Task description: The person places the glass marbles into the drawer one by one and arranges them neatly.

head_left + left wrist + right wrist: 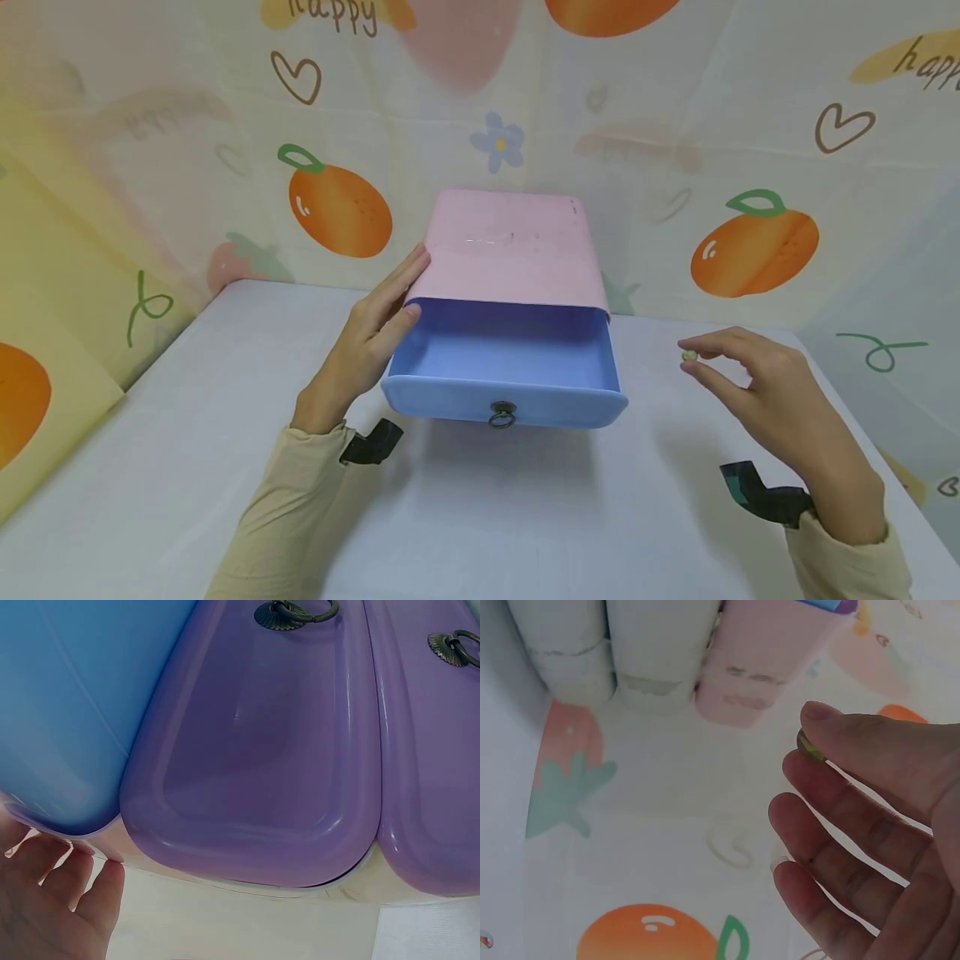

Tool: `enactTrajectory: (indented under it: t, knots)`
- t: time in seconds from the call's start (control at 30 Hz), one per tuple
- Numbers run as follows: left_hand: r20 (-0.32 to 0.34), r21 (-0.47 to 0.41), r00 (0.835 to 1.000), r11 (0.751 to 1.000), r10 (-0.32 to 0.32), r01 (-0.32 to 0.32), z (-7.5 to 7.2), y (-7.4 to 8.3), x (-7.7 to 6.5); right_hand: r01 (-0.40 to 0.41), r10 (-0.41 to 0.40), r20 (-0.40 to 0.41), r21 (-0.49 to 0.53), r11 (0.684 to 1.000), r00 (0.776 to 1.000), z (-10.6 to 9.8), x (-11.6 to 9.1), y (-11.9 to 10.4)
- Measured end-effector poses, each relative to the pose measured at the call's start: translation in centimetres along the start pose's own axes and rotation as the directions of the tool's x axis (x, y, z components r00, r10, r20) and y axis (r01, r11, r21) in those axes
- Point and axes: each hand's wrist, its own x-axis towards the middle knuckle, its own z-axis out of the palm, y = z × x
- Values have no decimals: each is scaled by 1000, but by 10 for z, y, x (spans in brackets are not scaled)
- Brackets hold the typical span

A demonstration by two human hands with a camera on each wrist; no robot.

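In the head view, a small drawer cabinet with a pink top (pixel 517 246) stands at the middle of the table. Its blue top drawer (pixel 506 400) is pulled out, with nothing in the part that shows, and a metal ring pull (pixel 502 414) hangs on its front. My left hand (pixel 372 332) rests along the cabinet's left side, fingertips on the pink casing and thumb by its front edge. Off to the right, my right hand (pixel 765 387) pinches a small round green bead (pixel 689 356) between thumb and index finger; fingertips partly cover the bead (pixel 808 747) in the right wrist view.
Purple drawer fronts (pixel 255 750) with ring pulls sit below the blue one in the left wrist view, both closed. A white table (pixel 480 517) lies beneath, and a fruit-printed cloth (pixel 637 108) hangs close behind the cabinet.
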Motion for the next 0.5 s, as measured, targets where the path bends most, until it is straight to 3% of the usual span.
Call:
enactTrajectory:
  t: [0.5]
  knots:
    - [0,10,1000,1000,-9,9,0,0,0,75,-72,-84,32,997,994,1,4,-12]
